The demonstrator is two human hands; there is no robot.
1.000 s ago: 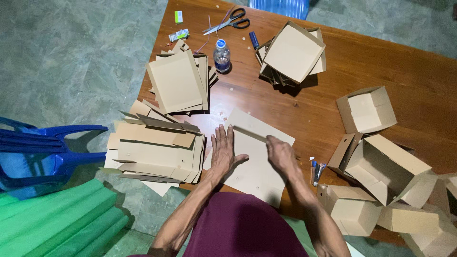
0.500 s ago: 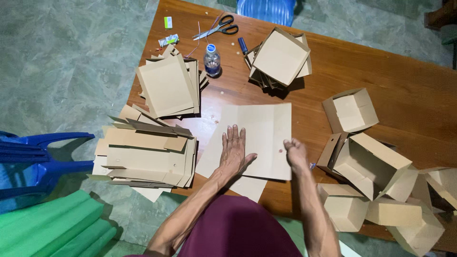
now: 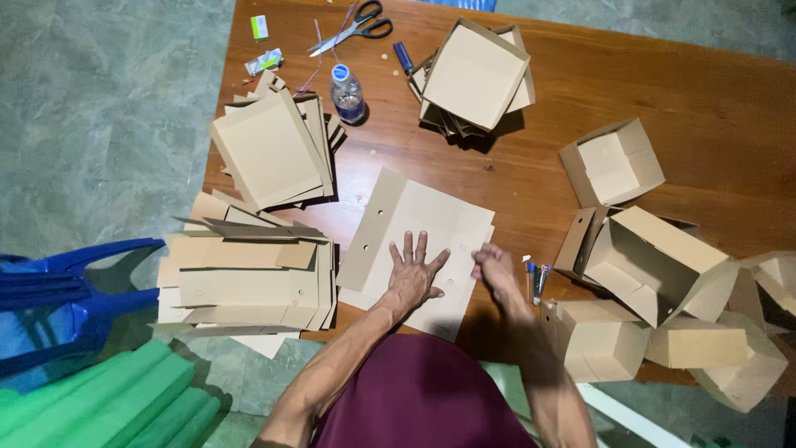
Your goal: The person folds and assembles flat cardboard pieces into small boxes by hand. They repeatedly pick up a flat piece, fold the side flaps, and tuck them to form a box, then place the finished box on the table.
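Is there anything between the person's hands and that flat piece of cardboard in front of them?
Nothing visible. The left hand lies flat on the cardboard sheet, fingers spread, and the right hand rests at its right edge, touching it.

A reddish-brown wooden table (image 3: 663, 91) carries flat tan cardboard sheets (image 3: 419, 241), two stacks of cut cardboard (image 3: 249, 278), a nested pile of folded box halves (image 3: 473, 75), open assembled cardboard boxes (image 3: 647, 257), black-handled scissors (image 3: 348, 26) and a small clear plastic bottle with a blue cap (image 3: 347, 93).
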